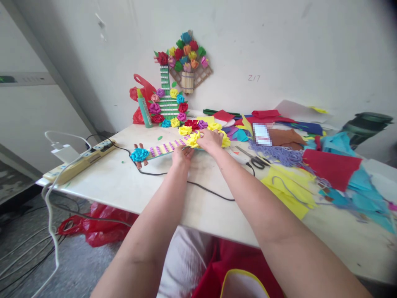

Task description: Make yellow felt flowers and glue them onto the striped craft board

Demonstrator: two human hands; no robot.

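Observation:
A long craft strip [161,149] with purple and yellow tiles lies on the white table [118,182], a blue felt flower [139,155] at its left end. My left hand [182,155] rests on the strip's right part, fingers pressed down on it. My right hand [211,139] lies over a cluster of yellow felt flowers [192,139] at the strip's far end, fingers curled onto them. More felt flowers in red, purple and yellow [195,124] sit just behind.
A flower-covered craft stand [169,103] and a glue bottle [144,109] stand by the wall, a flower basket [187,62] hangs above. Scissors [256,159], purple yarn [279,153] and felt scraps [335,169] lie right. A power strip [83,159] and black cable [211,191] lie left.

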